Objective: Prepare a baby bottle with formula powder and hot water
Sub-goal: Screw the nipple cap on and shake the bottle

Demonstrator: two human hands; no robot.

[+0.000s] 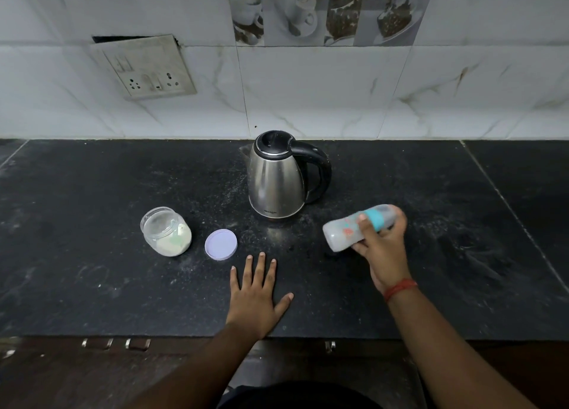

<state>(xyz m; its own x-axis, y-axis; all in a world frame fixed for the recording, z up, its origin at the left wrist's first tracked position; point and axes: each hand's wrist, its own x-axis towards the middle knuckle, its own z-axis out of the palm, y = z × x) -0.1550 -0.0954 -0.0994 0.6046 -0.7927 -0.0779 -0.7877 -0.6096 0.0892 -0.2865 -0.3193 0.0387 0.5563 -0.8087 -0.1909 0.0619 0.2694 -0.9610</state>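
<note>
The right hand point(385, 245) grips the baby bottle point(357, 227) around its upper part, thumb over the front just below the teal collar point(374, 219) and fingers curled round the back. The bottle is held off the counter, tilted almost on its side, with its base pointing left and slightly down and its capped top toward the right; its outline is blurred. The right forearm comes in from the lower right, wrist bent upward, with a red thread band point(399, 288) around the wrist.

The left hand point(257, 297) lies flat on the black counter point(92, 285), palm down, fingers straight and spread, thumb out to the right, holding nothing. Its forearm reaches in from the bottom centre.

A steel electric kettle point(277, 180) stands upright behind the hands, lid closed, handle to the right. To the left stands an open glass jar point(166, 231) with pale powder in it, and its lilac lid point(221, 244) lies flat just beside it, near the left fingertips.
</note>
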